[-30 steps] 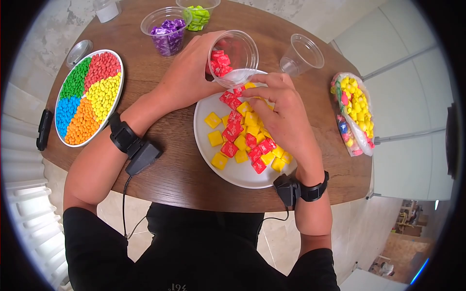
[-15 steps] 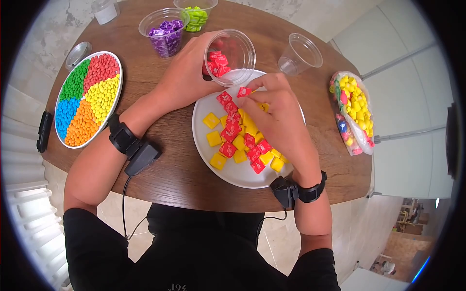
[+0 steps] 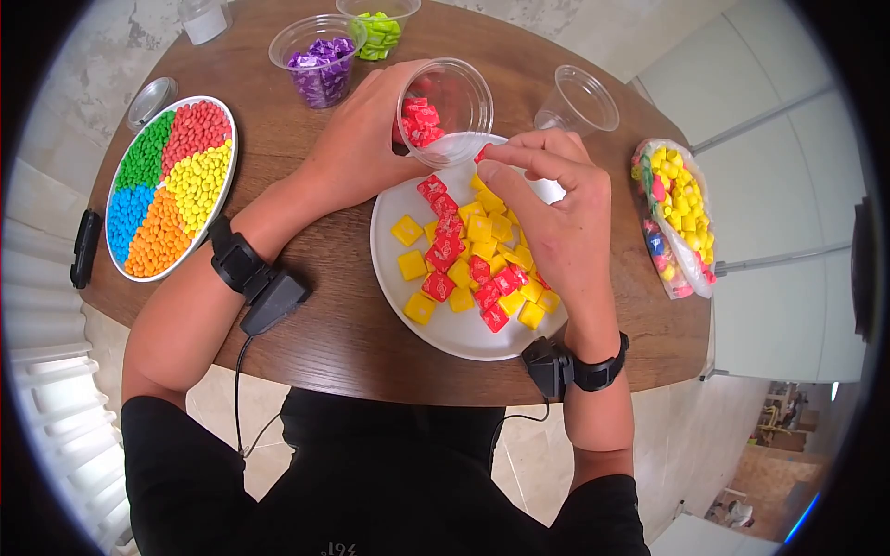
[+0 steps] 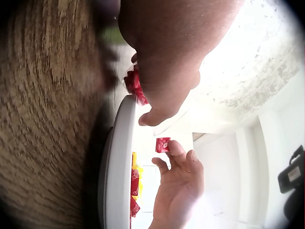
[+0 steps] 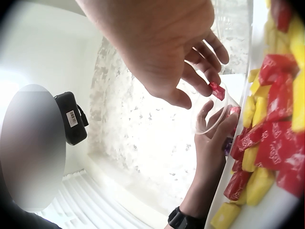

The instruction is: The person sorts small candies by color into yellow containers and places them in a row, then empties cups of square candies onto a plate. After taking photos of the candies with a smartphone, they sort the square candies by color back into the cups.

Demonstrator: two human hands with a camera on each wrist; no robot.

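Observation:
My left hand [image 3: 371, 130] holds a clear plastic cup [image 3: 477, 107], tilted over the far rim of a white plate [image 3: 394, 306]. Red-wrapped candies [image 3: 422, 120] lie inside the cup. At the cup's near rim is my right hand [image 3: 561, 204]. One red candy [image 5: 217, 90] is right at its fingertips, in front of the cup mouth, with the thumb spread away from it in the right wrist view. The same candy [image 4: 163, 144] shows beside a fingertip in the left wrist view. Yellow candies [image 3: 411, 266] and red ones are scattered over the plate.
Cups of purple candies [image 3: 320, 79] and green candies [image 3: 377, 37] stand at the back, an upright clear cup [image 3: 579, 102] at back right. A plate of coloured candies [image 3: 171, 190] sits at left, a bag of mixed candies [image 3: 681, 213] at right.
My right hand has picked a red candy off the plate and raised it to the cup's rim, and its thumb has parted from the candy. The left hand keeps its hold on the cup.

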